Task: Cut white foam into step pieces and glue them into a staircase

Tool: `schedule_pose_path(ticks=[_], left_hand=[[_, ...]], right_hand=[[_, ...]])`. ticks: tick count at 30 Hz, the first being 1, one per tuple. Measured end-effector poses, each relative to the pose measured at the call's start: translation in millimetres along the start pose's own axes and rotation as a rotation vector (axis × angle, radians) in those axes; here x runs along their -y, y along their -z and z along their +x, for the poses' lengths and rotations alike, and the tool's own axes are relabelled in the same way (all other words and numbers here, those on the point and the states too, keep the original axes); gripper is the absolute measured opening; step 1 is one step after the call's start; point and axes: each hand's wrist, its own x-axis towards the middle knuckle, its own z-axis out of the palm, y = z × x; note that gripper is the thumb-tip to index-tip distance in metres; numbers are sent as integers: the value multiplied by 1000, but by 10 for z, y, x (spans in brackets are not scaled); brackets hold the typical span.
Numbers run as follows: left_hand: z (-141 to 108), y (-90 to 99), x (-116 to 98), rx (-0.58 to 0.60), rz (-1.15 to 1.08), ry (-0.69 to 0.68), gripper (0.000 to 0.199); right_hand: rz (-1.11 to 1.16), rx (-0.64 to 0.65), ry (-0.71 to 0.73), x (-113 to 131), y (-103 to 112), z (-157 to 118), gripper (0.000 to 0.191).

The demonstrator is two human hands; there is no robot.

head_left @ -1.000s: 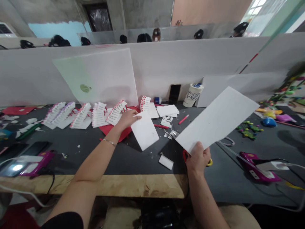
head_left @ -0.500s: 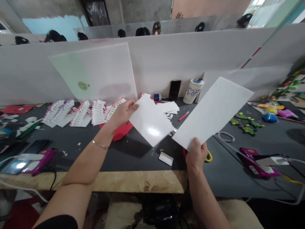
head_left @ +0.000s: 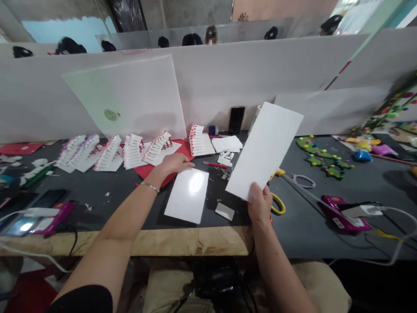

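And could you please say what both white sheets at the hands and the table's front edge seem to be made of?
Right sheet: likely stiff card or board, matte-looking; held low by the right hand, it shows no sag.
Left sheet: perhaps card or plastic, glossy, since it reflects a bright patch.
Front edge: probably unpainted wood, from its tan, mottled grain.

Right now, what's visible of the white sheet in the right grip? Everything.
The sheet is a long, plain white rectangle with straight edges and a smooth face; it looks like stiff paper or thin card. The right grip holds its lower end, thumb on the visible face. It looks flat, no fold showing, and appears raised above the table, tilted with its far end leaning right. Its back is hidden.
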Motion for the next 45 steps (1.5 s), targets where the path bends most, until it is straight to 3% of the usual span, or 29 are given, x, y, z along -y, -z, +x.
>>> schedule_pose_path(ticks=[2,4,5,7,9,11,13,16,20,25,31,34,45], left_hand=[[-46,-47,-68,-216,72,-20,19],[-160,-136,-202,-324,-13,-43,22],[-235,-207,-284,-277,-105,-39,28],[-400,-407,-446,-45,-293,-32,33],[-555,-660,-576,105,-345,-37,33],[-678,-919,-658,136,-243,-143,23],[-763,-1133,-702,146,-132,-275,26],[-826,-1310,-738,163,-26,-338,28],[-856,-1327,-766,149,-101,-270,18],[-870,-1181,-687,131,-555,-90,15],[-835,-1027,-524,-41,-981,125,30],[-803,-1055,-502,-127,-1052,156,29],[-771,-1184,-553,-239,-1230,237,39]], right_hand=[[-19,30,-17,-4,6,-8,33],[-48,51,-11,-1,9,-24,33],[-60,55,-4,3,10,-32,33],[-80,47,9,10,10,-40,32],[-100,18,24,12,12,-34,32],[-114,-14,37,9,19,-17,31],[-114,-35,41,6,27,0,32],[-129,-41,37,10,32,7,32],[-151,-25,48,32,21,-10,31],[-142,54,-18,37,15,-22,31],[-147,278,-114,48,-12,-73,38],[-145,358,-145,89,-29,-99,40],[-195,492,-192,165,-86,-161,41]])
